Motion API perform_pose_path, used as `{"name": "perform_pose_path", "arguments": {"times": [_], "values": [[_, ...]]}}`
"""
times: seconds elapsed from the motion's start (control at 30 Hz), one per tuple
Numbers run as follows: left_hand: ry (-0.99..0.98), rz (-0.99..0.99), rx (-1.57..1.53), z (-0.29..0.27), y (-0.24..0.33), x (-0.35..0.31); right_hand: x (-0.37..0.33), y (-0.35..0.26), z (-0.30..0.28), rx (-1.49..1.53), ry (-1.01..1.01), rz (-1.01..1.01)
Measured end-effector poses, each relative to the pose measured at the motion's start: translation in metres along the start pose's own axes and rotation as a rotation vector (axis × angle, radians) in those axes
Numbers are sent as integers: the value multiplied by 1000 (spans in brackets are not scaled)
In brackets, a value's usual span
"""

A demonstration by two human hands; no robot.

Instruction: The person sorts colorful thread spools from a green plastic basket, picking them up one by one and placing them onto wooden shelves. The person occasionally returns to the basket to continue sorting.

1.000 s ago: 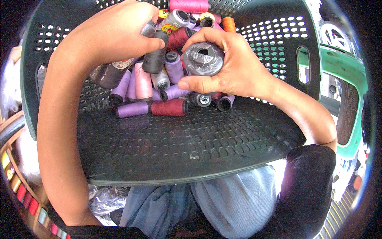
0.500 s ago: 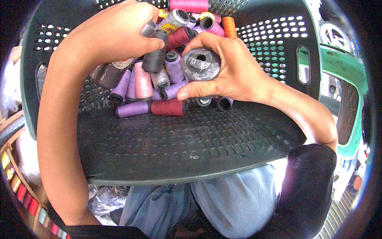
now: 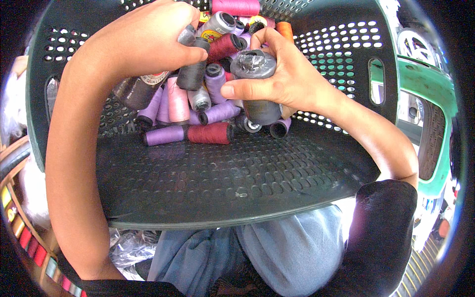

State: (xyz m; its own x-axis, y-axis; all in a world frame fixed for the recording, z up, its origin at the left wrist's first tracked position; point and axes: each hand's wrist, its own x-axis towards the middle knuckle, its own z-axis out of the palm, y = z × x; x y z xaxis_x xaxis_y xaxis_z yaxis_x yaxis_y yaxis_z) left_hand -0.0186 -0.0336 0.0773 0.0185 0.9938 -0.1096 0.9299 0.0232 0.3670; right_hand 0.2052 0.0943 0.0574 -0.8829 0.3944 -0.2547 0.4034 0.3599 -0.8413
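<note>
My left hand (image 3: pixel 163 37) reaches over a heap of thread spools, its thumb against a dark grey thread spool (image 3: pixel 192 73). Its other fingers are mostly hidden; a grey wrapped spool end (image 3: pixel 186 36) shows beside them. My right hand (image 3: pixel 292 79) grips the top of a dark thread spool in clear plastic wrap (image 3: pixel 263 112), thumb in front and fingers behind. Under and around the hands lie a pink spool (image 3: pixel 178 100), a purple spool (image 3: pixel 220 113), and a dark red spool (image 3: pixel 210 133) end to end with another purple spool (image 3: pixel 165 135).
The spools lie in a dark perforated plastic basket (image 3: pixel 237 183), its near rim above my lap. An orange spool (image 3: pixel 284 31) and a magenta spool (image 3: pixel 235 6) lie at the far side. A green frame (image 3: pixel 440 168) stands right of the basket; a rack of coloured spools (image 3: pixel 32 245) is at lower left.
The wrapped spool in my right hand has tipped, so its dark side now shows below the thumb. My right fingers have shifted slightly up, uncovering more of the purple spool. My left hand stays nearly still.
</note>
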Motion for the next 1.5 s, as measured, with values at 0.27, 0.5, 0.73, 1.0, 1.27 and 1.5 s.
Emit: {"name": "perform_pose_path", "arguments": {"times": [0.27, 0.5, 0.73, 1.0, 1.27, 1.5], "values": [[-8, 12, -12, 1, 0, 1, 1, 4, 3, 144, -46, -41], [-49, -52, -5, -1, 5, 2, -6, 2, 5, -191, 62, -409], [-36, -18, -55, -3, 5, 4, -9, 1, 7, -11, -63, -270], [28, 48, -59, 1, 0, 3, -2, 5, 3, -235, 113, -422], [-41, -5, -105, -1, 2, 6, 14, 16, -11, 284, 78, 297], [3, -10, -69, -1, 2, 2, 13, 12, -5, 206, 40, 375]]}}
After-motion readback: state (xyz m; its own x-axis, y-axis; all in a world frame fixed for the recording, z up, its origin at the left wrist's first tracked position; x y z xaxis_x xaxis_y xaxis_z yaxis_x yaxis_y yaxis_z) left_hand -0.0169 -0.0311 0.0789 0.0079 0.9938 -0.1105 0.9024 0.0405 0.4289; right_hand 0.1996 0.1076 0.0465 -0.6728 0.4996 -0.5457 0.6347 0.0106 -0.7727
